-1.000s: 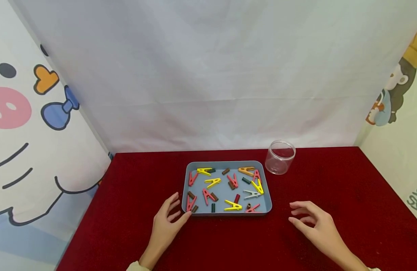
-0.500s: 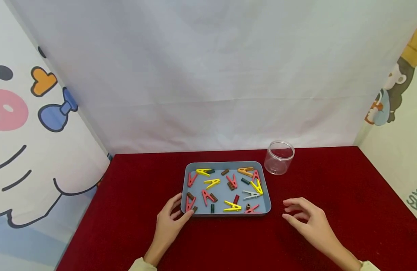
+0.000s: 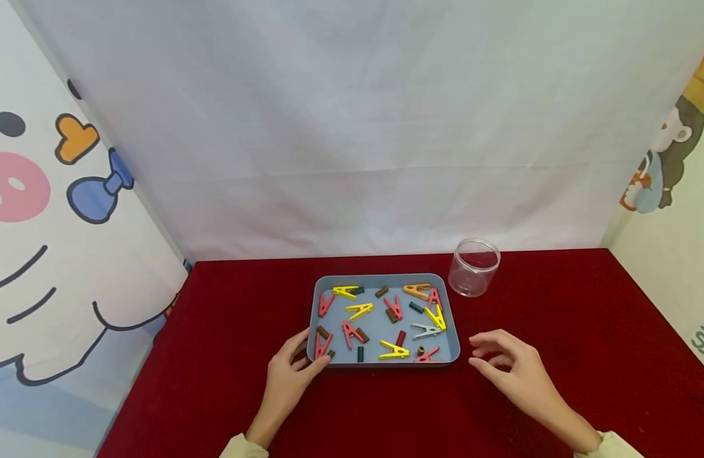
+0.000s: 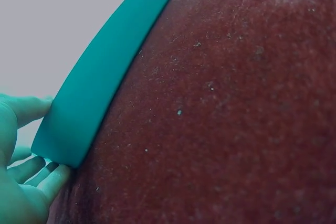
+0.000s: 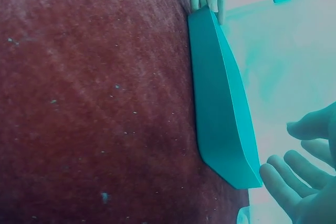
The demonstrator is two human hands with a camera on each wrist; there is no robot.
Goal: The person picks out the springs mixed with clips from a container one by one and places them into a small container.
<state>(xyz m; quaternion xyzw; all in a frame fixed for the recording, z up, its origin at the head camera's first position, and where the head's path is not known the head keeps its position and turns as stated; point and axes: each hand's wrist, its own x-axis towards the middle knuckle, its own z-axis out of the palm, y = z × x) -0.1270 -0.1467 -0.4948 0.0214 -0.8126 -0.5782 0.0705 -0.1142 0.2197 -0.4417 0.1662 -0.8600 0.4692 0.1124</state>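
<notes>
In the head view, a shallow grey-blue tray (image 3: pixel 380 326) lies on the table. Inside are scattered plastic clothespins, among them a yellow clothespin (image 3: pixel 396 352), a grey clothespin (image 3: pixel 427 330) and an orange clothespin (image 3: pixel 416 291); several others are red. Small ribbed cylinders lie between them, such as a green one (image 3: pixel 360 353) near the front wall. My left hand (image 3: pixel 289 375) holds the tray's front left corner, its thumb (image 4: pixel 34 107) at the rim and its fingers against the side. Beside the tray's right wall, my right hand (image 3: pixel 514 369) hovers empty, fingers loosely bent.
A clear round jar (image 3: pixel 469 280) stands behind the tray's right corner. Dark red cloth (image 3: pixel 248 299) covers the table. A white curtain (image 3: pixel 352 191) hangs along the back edge, and printed cloth flanks both sides.
My right hand has moved left, closer to the tray. My left hand has closed in on the front left corner, its thumb now over the rim. The clothespins lie as before.
</notes>
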